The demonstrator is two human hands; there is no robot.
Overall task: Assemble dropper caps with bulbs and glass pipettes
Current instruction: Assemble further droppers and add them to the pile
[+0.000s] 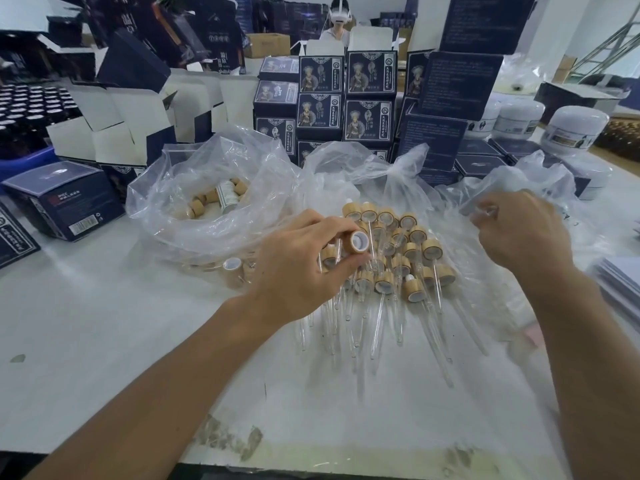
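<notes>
Gripping a bamboo dropper cap (356,241) between thumb and fingers, my left hand (298,268) hovers over the assembled droppers pile (398,258); my right hand (519,233) pinches a glass pipette (486,212) at the plastic bag (512,181)

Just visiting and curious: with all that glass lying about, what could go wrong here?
The left hand holds a cap right above the pile of finished droppers; a careless reach might snap one of the thin pipettes. The right hand pinches something small and clear by the bag; it could slip.
</notes>
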